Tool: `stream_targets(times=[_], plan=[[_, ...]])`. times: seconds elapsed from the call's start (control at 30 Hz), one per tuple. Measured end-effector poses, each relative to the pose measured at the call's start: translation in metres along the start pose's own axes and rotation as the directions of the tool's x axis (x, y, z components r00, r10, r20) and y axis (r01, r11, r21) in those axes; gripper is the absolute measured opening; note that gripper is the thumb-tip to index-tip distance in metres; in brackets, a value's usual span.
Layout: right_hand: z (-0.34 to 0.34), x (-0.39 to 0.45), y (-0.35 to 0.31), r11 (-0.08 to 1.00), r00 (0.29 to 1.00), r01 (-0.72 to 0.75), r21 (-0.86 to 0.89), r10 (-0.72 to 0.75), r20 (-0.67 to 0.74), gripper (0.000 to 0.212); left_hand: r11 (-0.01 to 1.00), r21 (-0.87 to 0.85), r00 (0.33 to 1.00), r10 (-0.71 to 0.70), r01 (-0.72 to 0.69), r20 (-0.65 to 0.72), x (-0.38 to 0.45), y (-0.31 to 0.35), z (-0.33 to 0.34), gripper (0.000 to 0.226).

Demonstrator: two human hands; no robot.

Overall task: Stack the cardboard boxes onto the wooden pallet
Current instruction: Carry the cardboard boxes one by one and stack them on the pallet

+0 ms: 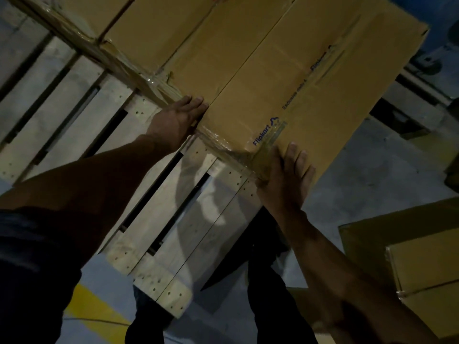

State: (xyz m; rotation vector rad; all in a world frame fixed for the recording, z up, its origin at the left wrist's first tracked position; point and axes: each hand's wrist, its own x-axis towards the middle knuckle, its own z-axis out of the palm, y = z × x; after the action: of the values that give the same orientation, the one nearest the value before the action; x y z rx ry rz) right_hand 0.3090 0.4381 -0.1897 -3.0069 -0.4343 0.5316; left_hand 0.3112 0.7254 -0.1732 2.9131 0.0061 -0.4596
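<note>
A large taped cardboard box (285,78) with blue print lies on the pale wooden pallet (159,209), its right part reaching past the pallet's edge. My left hand (177,117) presses flat against the box's near left corner with straight fingers. My right hand (288,175) lies flat on the box's near right corner, fingers straight on top. Another cardboard box (149,28) sits beside it on the pallet, further left and back.
More cardboard boxes (422,264) stand on the grey floor at the lower right. A yellow floor line (94,311) runs at the bottom left. Dark equipment (427,58) is at the upper right. My legs are beside the pallet's near corner.
</note>
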Motion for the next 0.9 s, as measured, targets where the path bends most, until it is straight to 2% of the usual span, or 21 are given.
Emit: stream_targets(times=[0.27,0.63,0.9], plan=[[-0.008,0.013,0.005,1.0,0.999,-0.023,0.013,0.023,0.031,0.092,0.999,0.02,0.995,-0.042,0.044,-0.088,0.006,0.005,0.007,0.055],[-0.013,0.018,0.006,1.0,0.998,-0.021,0.01,0.021,0.054,0.093,0.991,0.122,0.998,-0.059,0.059,-0.01,0.006,0.011,0.005,0.05],[-0.012,0.019,0.007,1.0,0.997,-0.022,0.013,0.021,0.07,0.094,0.993,0.081,0.994,-0.076,0.082,-0.074,0.002,0.014,0.009,0.05]])
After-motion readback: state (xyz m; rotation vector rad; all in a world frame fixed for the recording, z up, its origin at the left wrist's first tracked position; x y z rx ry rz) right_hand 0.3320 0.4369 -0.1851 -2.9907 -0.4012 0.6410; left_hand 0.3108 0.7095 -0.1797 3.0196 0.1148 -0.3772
